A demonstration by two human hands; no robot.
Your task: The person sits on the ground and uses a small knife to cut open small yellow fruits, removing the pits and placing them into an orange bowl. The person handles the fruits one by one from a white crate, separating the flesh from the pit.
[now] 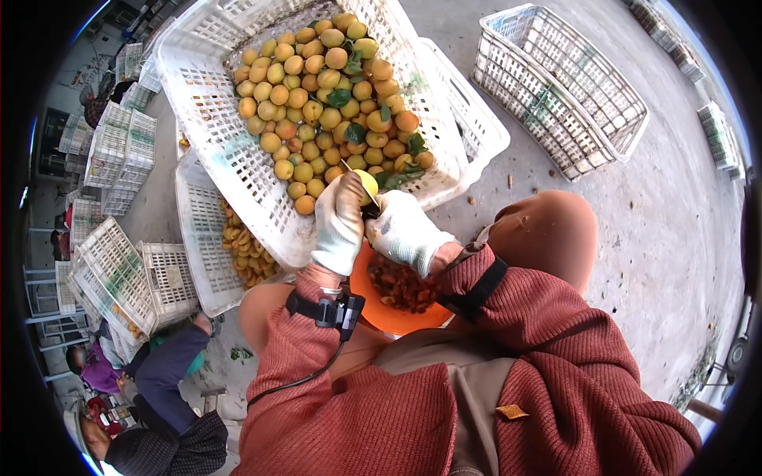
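My left hand [340, 217], in a stained white knit glove, grips a yellow apricot [368, 182] at the near edge of a white plastic crate. My right hand [409, 231], gloved the same way, holds a small knife [371, 208] by its dark handle. Its thin blade lies across the fruit, and gloved fingers partly hide both. The tilted crate [205, 128] bears many whole apricots [309, 113] and some green leaves [339, 98]. Beneath my hands, an orange plastic basin [390, 324] between my knees contains dark reddish-brown pieces [405, 285], probably apricot pits.
A lower white crate [205, 238] at left holds halved apricots [247, 256]. Another crate [464, 113] sits under the tilted one. An upright slatted crate [547, 113] stands on the concrete floor [649, 232]. Stacked crates [122, 149] and seated people [172, 410] are on the left.
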